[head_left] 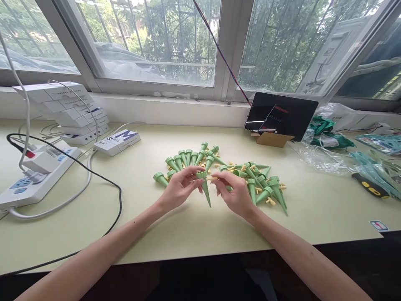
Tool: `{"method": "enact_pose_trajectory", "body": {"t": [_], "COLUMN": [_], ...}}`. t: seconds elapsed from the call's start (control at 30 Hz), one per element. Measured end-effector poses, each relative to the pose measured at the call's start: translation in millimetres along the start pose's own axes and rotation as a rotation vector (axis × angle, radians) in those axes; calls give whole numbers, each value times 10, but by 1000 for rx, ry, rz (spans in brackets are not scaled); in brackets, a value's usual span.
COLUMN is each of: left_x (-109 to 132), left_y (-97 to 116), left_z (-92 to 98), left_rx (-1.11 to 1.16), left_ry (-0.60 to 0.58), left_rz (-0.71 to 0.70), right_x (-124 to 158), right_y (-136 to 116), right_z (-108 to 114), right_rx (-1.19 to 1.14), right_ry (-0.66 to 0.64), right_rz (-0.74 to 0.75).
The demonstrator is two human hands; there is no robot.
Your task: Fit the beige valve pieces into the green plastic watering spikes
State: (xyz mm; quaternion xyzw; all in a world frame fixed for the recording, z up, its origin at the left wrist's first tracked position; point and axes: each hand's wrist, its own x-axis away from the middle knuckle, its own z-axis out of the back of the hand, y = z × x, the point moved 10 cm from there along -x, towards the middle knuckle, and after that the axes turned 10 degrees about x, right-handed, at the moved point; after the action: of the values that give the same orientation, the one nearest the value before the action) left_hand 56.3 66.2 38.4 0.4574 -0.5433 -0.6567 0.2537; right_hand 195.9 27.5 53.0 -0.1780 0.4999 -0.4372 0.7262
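Note:
Between the thumb and fingers of my left hand (pixel 181 184) is a green plastic plant watering spike (pixel 206 191), its ribbed cap up and its point slanting down. My right hand (pixel 232 190) pinches a small yellow valve (pixel 213 178) against the side of the spike, just below the cap. Whether the valve is inside the spike's hole, I cannot tell. Behind my left hand several green spikes (pixel 188 156) stand or lean in a row. A loose heap of more spikes (pixel 265 184) and small yellow valves (pixel 270 201) lies beside my right hand.
A power strip (pixel 37 175) with a black cable (pixel 120 196) is on the left, near stacked white boxes (pixel 75 110) and a single box (pixel 117 142). A tablet (pixel 282 115) leans at the back. A black-and-yellow screwdriver handle (pixel 370 186) and plastic bags (pixel 328 156) lie right.

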Motion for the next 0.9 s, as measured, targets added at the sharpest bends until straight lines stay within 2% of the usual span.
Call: {"method": "enact_pose_trajectory", "body": {"t": [0.27,0.9], "left_x": [8,5], "left_y": [-17,41], "left_z": [-34,25], "left_rx": [-10,-62], "left_ry": [-40,40], "left_rz": [-16,-22], "right_x": [1,-22], "right_y": [5,37], "right_z": [-8,-51], "right_rx": [-10,12], "right_ry": [-6,-48], "right_rz": [-6,-36]}}
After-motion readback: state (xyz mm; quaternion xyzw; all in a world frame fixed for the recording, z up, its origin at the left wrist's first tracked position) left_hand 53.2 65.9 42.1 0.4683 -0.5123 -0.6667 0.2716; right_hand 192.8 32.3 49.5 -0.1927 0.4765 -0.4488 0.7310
